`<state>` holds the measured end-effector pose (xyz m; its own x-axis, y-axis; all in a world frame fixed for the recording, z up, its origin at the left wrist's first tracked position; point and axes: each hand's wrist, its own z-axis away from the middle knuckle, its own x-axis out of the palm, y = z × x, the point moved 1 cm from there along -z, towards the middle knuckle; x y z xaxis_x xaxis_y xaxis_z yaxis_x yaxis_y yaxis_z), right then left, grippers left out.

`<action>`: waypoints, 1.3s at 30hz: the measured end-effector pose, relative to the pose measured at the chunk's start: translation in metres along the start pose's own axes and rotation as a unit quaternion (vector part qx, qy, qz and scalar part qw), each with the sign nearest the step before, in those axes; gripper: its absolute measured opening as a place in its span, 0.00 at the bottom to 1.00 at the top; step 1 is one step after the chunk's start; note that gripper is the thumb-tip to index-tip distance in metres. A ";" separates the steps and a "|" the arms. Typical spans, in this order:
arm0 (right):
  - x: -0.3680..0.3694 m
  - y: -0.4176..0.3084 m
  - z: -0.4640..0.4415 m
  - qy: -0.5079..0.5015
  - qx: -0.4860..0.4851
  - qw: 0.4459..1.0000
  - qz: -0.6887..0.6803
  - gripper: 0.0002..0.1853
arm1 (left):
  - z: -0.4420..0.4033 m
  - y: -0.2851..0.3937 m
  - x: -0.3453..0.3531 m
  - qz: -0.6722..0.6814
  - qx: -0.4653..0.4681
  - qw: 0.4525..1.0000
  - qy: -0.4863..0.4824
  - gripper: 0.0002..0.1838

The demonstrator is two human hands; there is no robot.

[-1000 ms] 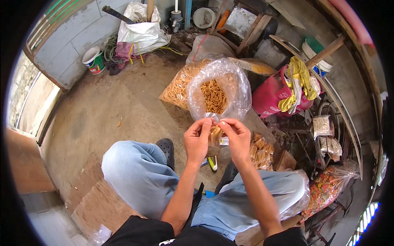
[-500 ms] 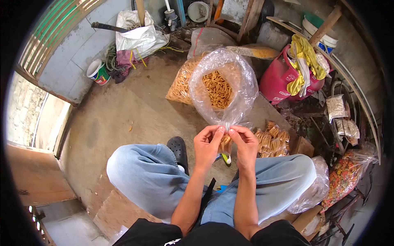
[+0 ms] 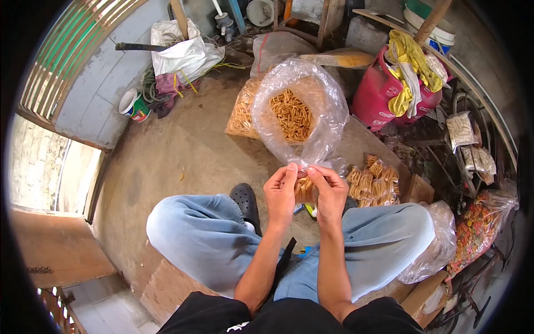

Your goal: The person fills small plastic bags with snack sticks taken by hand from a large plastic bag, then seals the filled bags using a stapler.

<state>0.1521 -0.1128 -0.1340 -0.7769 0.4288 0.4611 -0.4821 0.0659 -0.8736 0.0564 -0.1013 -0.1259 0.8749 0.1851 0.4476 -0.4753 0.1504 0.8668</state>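
Observation:
Between my two hands is a small clear plastic bag (image 3: pixel 304 191) with light-brown stick snacks inside. My left hand (image 3: pixel 280 192) pinches one side of its top with thumb and fingers. On the other side, my right hand (image 3: pixel 330 192) grips the same top edge. Just beyond my fingers stands a large open clear plastic sack (image 3: pixel 261 108), its rim spread wide. Brown stick snacks (image 3: pixel 292 116) fill that sack. Several small filled snack bags (image 3: pixel 374 182) lie in a pile to the right of my right hand.
Pink gas cylinders (image 3: pixel 375 92) with yellow gloves on top stand at the back right. A sack of colourful snacks (image 3: pixel 479 228) leans at the right. A paint bucket (image 3: pixel 133 106) and a white sack (image 3: pixel 189 55) sit along the left wall.
My hands have drawn slightly apart along the small bag's top, which was bunched together and now looks spread wider. The view has shifted a little.

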 end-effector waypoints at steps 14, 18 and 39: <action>-0.012 -0.013 0.000 -0.059 0.073 0.996 -0.001 0.09 | -0.003 -0.001 -0.007 -0.022 -0.003 0.997 -0.075 0.08; -0.012 -0.010 0.000 -0.096 0.029 0.994 0.033 0.10 | -0.003 -0.001 -0.004 -0.051 0.054 0.995 -0.065 0.07; -0.003 -0.012 0.005 -0.059 -0.125 0.973 0.187 0.07 | -0.005 0.000 -0.010 -0.065 0.026 0.996 -0.047 0.06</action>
<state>0.1583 -0.1193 -0.1243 -0.9272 0.3597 0.1049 -0.0540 0.1486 -0.9874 0.0471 -0.0983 -0.1312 0.9345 0.0751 0.3479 -0.3547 0.1152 0.9278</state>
